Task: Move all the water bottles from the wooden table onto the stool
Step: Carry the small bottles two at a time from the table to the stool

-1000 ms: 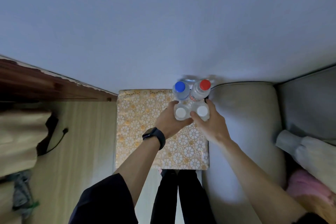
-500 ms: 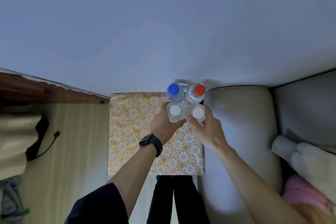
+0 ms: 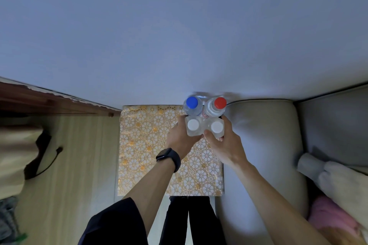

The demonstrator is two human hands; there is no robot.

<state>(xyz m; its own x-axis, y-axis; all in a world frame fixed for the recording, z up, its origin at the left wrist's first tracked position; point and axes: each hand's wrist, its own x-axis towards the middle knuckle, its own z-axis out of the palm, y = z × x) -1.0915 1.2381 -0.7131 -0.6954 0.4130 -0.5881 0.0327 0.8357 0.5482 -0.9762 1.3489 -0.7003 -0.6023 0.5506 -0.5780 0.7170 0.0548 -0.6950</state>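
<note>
My left hand (image 3: 180,141) fingers grasp the left white-capped bottle (image 3: 193,124), my right hand (image 3: 225,145) the right white-capped bottle (image 3: 216,127), huddling them compactly at the stool's (image 3: 151,145) far-right corner.

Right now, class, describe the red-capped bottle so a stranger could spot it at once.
Find the square stool with the gold floral cover; four clear plastic bottles cluster at its far right corner. Take the far row's right-hand one. Only it has a red cap; the rest, blue or white.
</note>
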